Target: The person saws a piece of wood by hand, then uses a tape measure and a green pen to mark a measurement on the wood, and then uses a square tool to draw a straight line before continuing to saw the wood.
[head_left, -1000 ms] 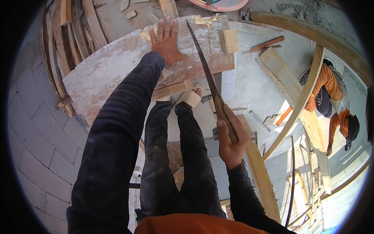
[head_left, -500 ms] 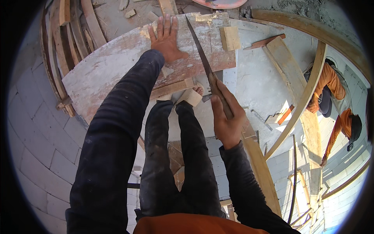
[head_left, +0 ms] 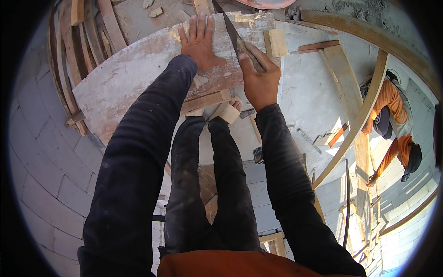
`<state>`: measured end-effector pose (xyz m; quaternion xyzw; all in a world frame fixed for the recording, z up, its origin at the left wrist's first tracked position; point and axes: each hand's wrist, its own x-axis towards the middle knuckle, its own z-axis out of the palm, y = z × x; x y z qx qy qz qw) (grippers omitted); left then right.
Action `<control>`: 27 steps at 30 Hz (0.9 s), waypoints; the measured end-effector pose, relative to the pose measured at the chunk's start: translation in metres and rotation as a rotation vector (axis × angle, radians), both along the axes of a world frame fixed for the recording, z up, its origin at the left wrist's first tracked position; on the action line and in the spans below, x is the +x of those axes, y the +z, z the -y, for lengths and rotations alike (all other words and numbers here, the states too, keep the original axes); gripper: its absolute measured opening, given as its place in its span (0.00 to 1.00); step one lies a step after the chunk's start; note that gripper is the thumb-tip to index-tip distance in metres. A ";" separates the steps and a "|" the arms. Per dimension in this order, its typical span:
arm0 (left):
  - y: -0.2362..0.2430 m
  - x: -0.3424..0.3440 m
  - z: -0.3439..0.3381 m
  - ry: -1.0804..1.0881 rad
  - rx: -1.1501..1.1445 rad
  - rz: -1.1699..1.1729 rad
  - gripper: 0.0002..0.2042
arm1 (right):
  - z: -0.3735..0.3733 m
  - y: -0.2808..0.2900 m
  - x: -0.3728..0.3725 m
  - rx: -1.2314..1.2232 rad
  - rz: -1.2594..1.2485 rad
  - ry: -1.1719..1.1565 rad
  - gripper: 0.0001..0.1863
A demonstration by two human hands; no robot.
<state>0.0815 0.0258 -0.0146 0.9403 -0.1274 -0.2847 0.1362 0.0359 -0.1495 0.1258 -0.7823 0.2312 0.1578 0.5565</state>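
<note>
A weathered, curved-edged wooden panel [head_left: 138, 69] lies across in front of my legs, its pale surface worn and stained reddish. My left hand [head_left: 200, 48] presses flat on it near the far edge, fingers spread. To its right, my right hand [head_left: 263, 78] grips the wooden handle of a handsaw. The saw's dark blade [head_left: 230, 28] slants up and left over the panel, its tip past the far edge. A pale wood block [head_left: 277, 43] rests on the panel's right end. Beneath the near edge runs a wooden batten [head_left: 207, 100], close to my feet.
Curved timber strips [head_left: 69, 55] are stacked at the far left. On the right, a bent wooden rib [head_left: 355, 129] stands between me and a crouching co-worker [head_left: 392, 111] in orange sleeves. A long plank [head_left: 344, 78] and a metal square [head_left: 309, 141] lie on the floor there.
My right hand has pushed the saw forward, away from me, so its handle is now over the panel. My left hand stays nearly in place. The co-worker's reaching arm has shifted slightly left.
</note>
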 end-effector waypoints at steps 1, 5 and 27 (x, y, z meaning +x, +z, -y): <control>-0.001 0.000 0.001 -0.003 -0.003 0.006 0.74 | 0.000 0.005 -0.009 -0.008 -0.020 -0.013 0.21; 0.001 0.005 -0.011 0.026 0.071 -0.026 0.74 | 0.010 0.079 -0.100 -0.101 0.049 -0.019 0.20; 0.008 0.000 0.001 -0.006 0.055 -0.082 0.74 | -0.001 0.022 -0.045 -0.036 -0.055 -0.021 0.20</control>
